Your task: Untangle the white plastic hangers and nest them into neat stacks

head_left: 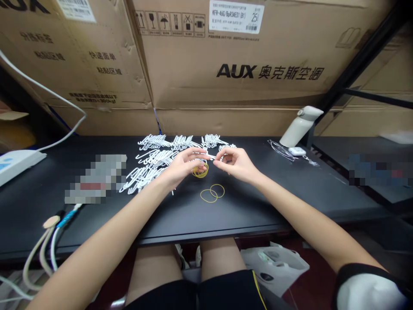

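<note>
Left hand (190, 163) and right hand (237, 163) were half-curled, thumbs near fingertips. White rod (211, 158) sat between them, long axis crosswise, hand to hand. Couldn't tell which hand gripped it or which end pointed where. White hooks (158, 158) lay beyond left hand; loose yellow bands (209, 201) bodyward of both.

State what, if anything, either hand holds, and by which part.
A thin white rod shows between the left hand and right hand, seemingly pinched; which part is gripped cannot be told.
</note>
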Demonstrator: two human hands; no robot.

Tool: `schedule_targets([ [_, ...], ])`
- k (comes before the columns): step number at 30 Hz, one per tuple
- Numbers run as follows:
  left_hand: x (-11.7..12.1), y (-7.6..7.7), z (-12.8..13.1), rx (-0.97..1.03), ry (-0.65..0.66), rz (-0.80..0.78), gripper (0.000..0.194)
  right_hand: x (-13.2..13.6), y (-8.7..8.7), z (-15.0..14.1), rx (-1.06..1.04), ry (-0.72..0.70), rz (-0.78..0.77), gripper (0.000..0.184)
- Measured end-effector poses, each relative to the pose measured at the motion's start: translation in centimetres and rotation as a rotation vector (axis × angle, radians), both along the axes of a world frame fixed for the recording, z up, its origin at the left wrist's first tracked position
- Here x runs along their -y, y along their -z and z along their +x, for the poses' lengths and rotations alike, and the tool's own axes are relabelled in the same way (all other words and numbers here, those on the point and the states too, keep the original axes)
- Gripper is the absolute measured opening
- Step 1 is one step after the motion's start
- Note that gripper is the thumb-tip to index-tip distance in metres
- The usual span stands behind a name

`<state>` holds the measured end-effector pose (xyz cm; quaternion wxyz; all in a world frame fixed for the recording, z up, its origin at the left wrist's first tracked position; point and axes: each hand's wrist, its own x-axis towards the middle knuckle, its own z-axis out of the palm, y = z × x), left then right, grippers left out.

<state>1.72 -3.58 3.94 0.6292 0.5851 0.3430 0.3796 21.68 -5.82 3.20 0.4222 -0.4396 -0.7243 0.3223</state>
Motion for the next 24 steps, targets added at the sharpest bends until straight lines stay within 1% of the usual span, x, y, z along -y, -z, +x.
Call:
schedule_targets([
  [1,-0.1,0.0,0.0,0.011,-0.030,-0.002,0.034,-0.2,-0.1,0.3,0.074,-0.044,-0.060,0.022],
  [3,-0.2,-0.1,-0.1,0.022,-0.054,-0.001,0.033,-0.3,-0.2,0.8,0.254,-0.207,-0.188,0.024],
  [5,-0.2,-0.3,-0.1,0.016,-0.054,0.001,0.031,-0.2,-0.1,1.0,0.392,-0.343,-0.251,0.023],
  [6,-0.2,-0.3,-0.1,0.012,-0.053,-0.001,0.030,-0.1,-0.1,0.9,0.439,-0.373,-0.249,0.020],
  [8,-0.2,-0.3,-0.1,0.004,-0.053,-0.010,0.030,0.1,-0.1,0.9,0.513,-0.379,-0.218,0.012],
  [11,-0.2,-0.3,-0.1,0.003,-0.054,-0.011,0.029,0.2,-0.6,1.4,0.593,-0.377,-0.211,0.011],
  [14,-0.2,-0.2,-0.1,0.000,-0.053,0.005,0.027,0.1,-1.6,2.4,0.579,-0.421,-0.313,0.013],
  [16,-0.2,-0.2,-0.1,0.001,-0.053,0.012,0.026,0.2,-2.1,2.7,0.504,-0.507,-0.410,0.016],
  [18,-0.3,-0.1,-0.1,0.000,-0.054,0.012,0.026,0.4,-2.3,2.3,0.408,-0.588,-0.456,0.020],
  [20,-0.3,-0.1,-0.1,-0.006,-0.048,0.006,0.027,0.7,-1.9,1.4,0.351,-0.604,-0.422,0.022],
  [24,-0.5,0.1,-0.2,-0.014,-0.035,0.008,0.028,1.1,-0.1,-0.4,0.338,-0.524,-0.254,0.018],
])
